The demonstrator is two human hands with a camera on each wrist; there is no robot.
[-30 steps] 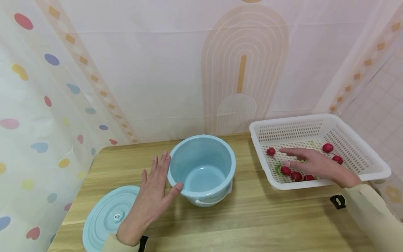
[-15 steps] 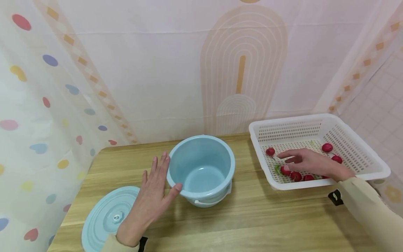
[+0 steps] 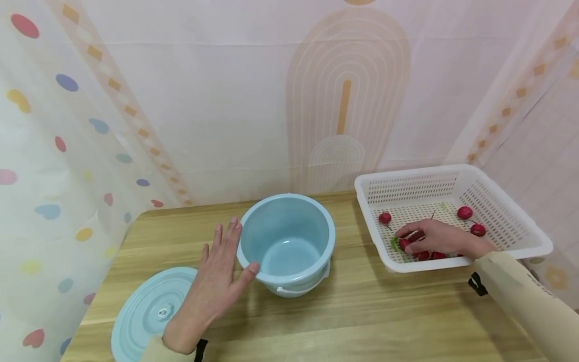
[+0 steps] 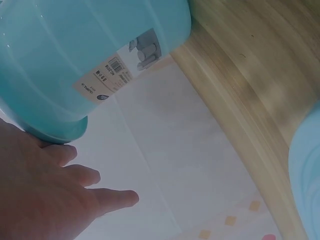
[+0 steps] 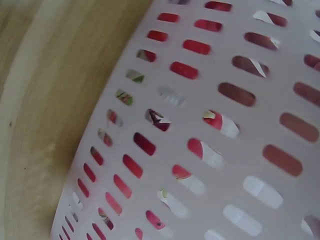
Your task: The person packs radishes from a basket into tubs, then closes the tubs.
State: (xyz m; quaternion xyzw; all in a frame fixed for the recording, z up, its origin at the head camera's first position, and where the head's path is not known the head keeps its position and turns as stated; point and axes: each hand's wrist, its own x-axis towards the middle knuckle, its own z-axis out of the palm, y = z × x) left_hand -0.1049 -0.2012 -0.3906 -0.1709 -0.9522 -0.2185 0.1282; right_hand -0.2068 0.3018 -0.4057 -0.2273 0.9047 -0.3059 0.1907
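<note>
My left hand (image 3: 212,284) lies with fingers spread against the left rim of a light blue bucket (image 3: 289,276), its thumb over the front rim. The bucket has a white handle; from the left wrist view a printed label (image 4: 120,65) shows on its side. My right hand (image 3: 436,237) reaches into a white perforated basket (image 3: 506,201) and pinches a red radish (image 3: 404,245) with green leaf stubs between thumb and fingers. Several more radishes lie in the basket, some partly under that hand. Through the basket's slots, the right wrist view shows red radish skin (image 5: 184,70).
The bucket's round blue lid (image 3: 149,306) lies on the wooden table (image 3: 344,322) at the left, partly behind my left forearm. A patterned curtain (image 3: 226,115) hangs along the table's back and sides.
My right hand has lowered toward the front left of the basket, and its fingers have closed round a radish. My left hand keeps its place at the bucket.
</note>
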